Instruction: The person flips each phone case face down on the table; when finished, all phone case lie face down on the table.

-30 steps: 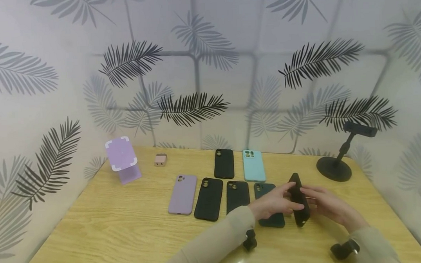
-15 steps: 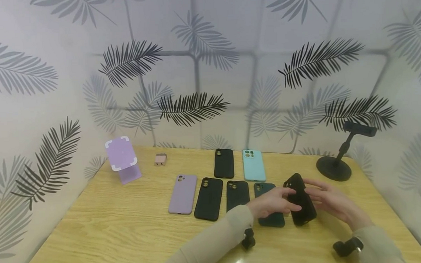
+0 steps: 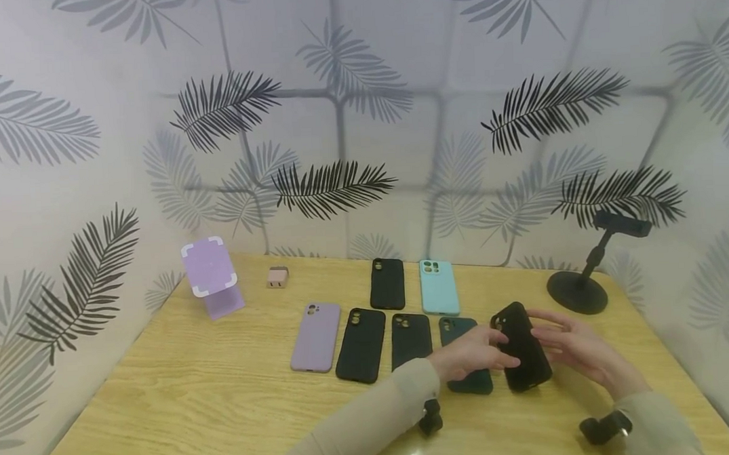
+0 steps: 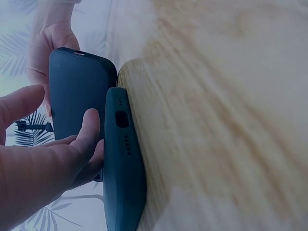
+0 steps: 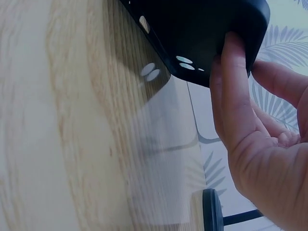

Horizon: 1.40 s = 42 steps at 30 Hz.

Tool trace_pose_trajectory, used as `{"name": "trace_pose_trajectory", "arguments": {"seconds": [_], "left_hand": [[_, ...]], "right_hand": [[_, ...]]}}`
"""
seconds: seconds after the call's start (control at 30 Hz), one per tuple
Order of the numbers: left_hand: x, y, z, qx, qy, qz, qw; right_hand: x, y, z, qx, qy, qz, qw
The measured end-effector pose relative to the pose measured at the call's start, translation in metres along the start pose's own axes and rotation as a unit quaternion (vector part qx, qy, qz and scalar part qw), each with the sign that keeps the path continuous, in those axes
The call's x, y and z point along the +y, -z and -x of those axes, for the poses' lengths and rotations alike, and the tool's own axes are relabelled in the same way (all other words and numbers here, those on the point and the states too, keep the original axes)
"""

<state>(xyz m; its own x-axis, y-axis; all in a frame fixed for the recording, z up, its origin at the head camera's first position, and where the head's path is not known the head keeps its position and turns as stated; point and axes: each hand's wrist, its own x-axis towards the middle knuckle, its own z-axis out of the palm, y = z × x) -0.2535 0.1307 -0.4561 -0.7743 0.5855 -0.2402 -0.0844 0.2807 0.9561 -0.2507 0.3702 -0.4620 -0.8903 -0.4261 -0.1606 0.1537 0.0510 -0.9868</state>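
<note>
A black phone case [image 3: 524,349] stands tilted just above the table, left of the phone holder. Light shows through its camera holes in the right wrist view. My right hand [image 3: 580,354] grips its right side, with fingers [image 5: 234,72] against the inner face and the thumb at the outer edge. Over the outer back lie the fairly straight fingers of my left hand [image 3: 470,350]; whether they touch it is hard to tell. Beneath that hand, a dark green case [image 3: 472,384] lies flat on the table, its bottom end [image 4: 124,144] filling the left wrist view's middle.
Left along the row lie a black case [image 3: 411,337], another black case [image 3: 361,346] and a lilac case [image 3: 316,338]. Behind are a black case [image 3: 387,284], a turquoise case [image 3: 439,289], a pink charger [image 3: 278,277], a purple stand [image 3: 210,268] and a black phone holder [image 3: 578,291].
The black phone case has turned from nearly edge-on to showing its back and camera holes. My right hand has shifted slightly right with it; my left hand has slid a little back.
</note>
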Motion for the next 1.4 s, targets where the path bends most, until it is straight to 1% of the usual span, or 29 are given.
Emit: {"name": "trace_pose_trajectory", "arguments": {"seconds": [0.13,0.23,0.37,0.5,0.67,0.8,1.0,1.27,1.4], "left_hand": [[0.000,0.001,0.002,-0.001,-0.002,-0.008,1.0000],[0.000,0.001,0.003,0.002,-0.002,-0.031,0.9995],[0.000,0.001,0.003,0.009,0.001,-0.061,0.9981],[0.000,0.001,0.002,0.016,-0.004,-0.067,0.9976],[0.000,0.001,0.002,0.016,-0.003,-0.039,0.9991],[0.001,0.002,0.003,0.014,0.001,-0.023,0.9997],[0.002,0.006,0.005,0.011,-0.002,-0.009,0.9999],[-0.001,0.012,0.007,-0.001,-0.012,0.022,0.9997],[-0.005,0.020,0.008,-0.016,-0.027,0.063,0.9975]], "right_hand": [[0.000,0.002,0.004,0.019,0.003,0.022,1.000],[0.000,0.003,0.008,0.041,0.000,0.049,0.998],[0.001,0.003,0.012,0.060,-0.014,0.084,0.995],[0.001,0.002,0.012,0.072,-0.030,0.116,0.990],[0.004,0.000,0.012,0.093,-0.069,0.150,0.982],[0.007,-0.001,0.012,0.099,-0.089,0.166,0.977],[0.008,-0.003,0.009,0.077,-0.092,0.167,0.979],[0.006,-0.008,0.006,0.095,-0.099,0.165,0.977],[0.005,-0.012,0.006,0.115,-0.088,0.186,0.972]]}}
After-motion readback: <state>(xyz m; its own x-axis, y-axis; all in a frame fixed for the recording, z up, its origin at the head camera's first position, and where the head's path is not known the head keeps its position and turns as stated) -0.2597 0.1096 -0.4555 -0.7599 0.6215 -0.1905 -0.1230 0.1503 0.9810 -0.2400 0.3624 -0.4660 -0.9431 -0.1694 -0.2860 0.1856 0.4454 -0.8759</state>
